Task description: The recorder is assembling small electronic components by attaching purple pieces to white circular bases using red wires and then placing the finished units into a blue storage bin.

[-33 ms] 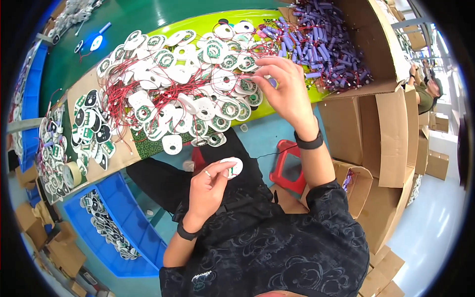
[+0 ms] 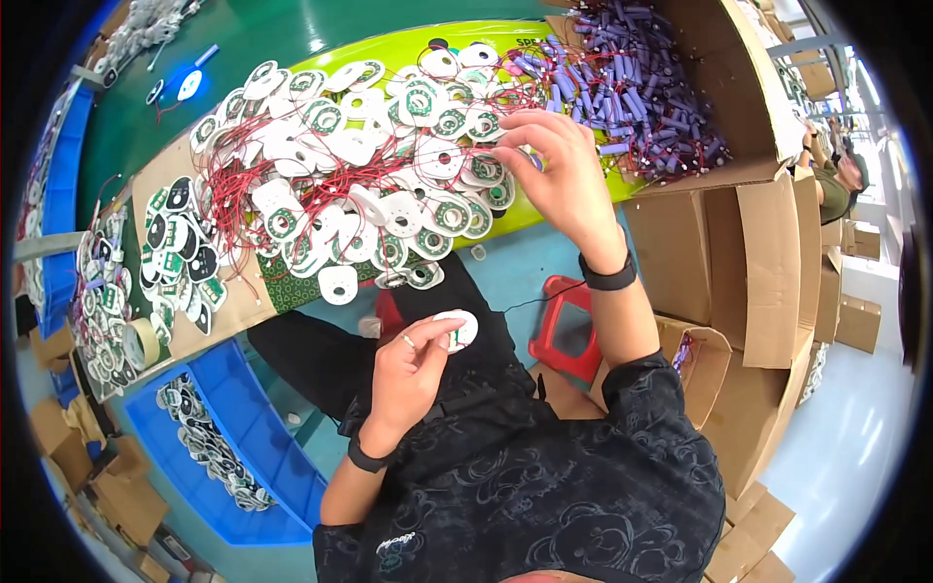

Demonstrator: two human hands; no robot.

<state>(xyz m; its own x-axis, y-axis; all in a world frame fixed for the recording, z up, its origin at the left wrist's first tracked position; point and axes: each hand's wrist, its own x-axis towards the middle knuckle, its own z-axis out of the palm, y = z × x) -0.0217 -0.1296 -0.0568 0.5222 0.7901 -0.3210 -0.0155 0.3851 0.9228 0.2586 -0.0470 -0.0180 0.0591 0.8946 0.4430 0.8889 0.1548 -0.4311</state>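
Observation:
My left hand (image 2: 406, 371) is closed on a round white disc (image 2: 467, 328) with a green circuit board on it, held over my lap. Above the right part of the heap, my right hand (image 2: 554, 170) is raised with thumb and fingers pinched. A thin red wire (image 2: 478, 150) runs up to its fingertips. The heap of white discs (image 2: 403, 212), many with green ring-shaped boards, lies under and left of that hand. Tangled red wires (image 2: 243, 209) trail from the discs across the heap.
Purple cylindrical cells (image 2: 637, 97) with red wires fill the far right beside a cardboard box (image 2: 748, 87). Black and white pieces with green boards (image 2: 180, 243) lie at left. A blue bin (image 2: 233, 408) stands lower left, a red stool (image 2: 564, 330) under the table. A person (image 2: 838, 185) is far right.

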